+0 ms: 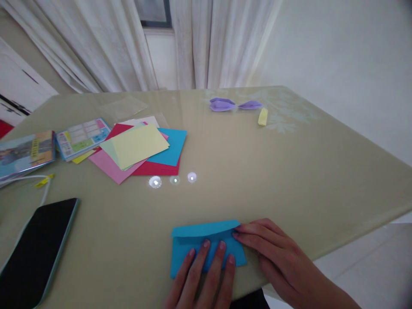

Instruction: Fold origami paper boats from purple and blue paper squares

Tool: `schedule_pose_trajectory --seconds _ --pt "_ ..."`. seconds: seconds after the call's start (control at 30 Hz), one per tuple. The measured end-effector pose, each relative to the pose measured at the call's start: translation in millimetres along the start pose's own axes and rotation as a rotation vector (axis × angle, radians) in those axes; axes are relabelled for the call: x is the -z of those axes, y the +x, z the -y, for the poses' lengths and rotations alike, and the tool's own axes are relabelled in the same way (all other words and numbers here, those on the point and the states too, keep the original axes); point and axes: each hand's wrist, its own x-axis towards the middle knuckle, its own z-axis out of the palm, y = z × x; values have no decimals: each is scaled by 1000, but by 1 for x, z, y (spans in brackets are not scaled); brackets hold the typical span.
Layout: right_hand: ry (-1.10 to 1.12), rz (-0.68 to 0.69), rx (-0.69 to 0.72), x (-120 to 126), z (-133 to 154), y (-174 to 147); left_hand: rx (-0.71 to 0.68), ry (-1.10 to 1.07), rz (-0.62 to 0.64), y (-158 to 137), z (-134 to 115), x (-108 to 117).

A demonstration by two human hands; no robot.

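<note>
A blue sheet of paper (206,231) lies near the table's front edge, with a narrow strip along its far side folded over toward me. My left hand (206,274) rests on the near part of the paper, its fingers spread and pressing down flat. At the right end of the fold, the fingers of my right hand (277,249) are closed together on the paper's corner. The right thumb is mostly hidden beneath the hand.
Coloured paper sheets (141,146) lie fanned at the left middle, beside printed packets (83,136). A phone (38,253) with a white cable (45,193) sits at the left. Folded purple paper pieces (222,104) and a small yellow folded piece (263,116) lie at the back.
</note>
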Motion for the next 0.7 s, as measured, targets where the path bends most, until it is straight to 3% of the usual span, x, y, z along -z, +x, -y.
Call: schedule_pose_trajectory --seconds 0.13,0.23,0.37,0.47,0.57,0.7 --pt "-92 -68 47 -2 2 -4 2 -11 -8 3 1 1" --pt "-288 -198 176 -13 12 -15 5 -29 -11 5 1 2" --pt "-579 -228 308 -35 28 -30 13 -81 4 10 2 5" --pt "-657 -262 265 -47 32 -35 -47 -40 61 17 9 12" --pt "-681 -262 248 -50 32 -35 -255 21 204 17 29 29" --pt "-657 -269 262 -51 29 -32 -314 119 276 -12 76 60"
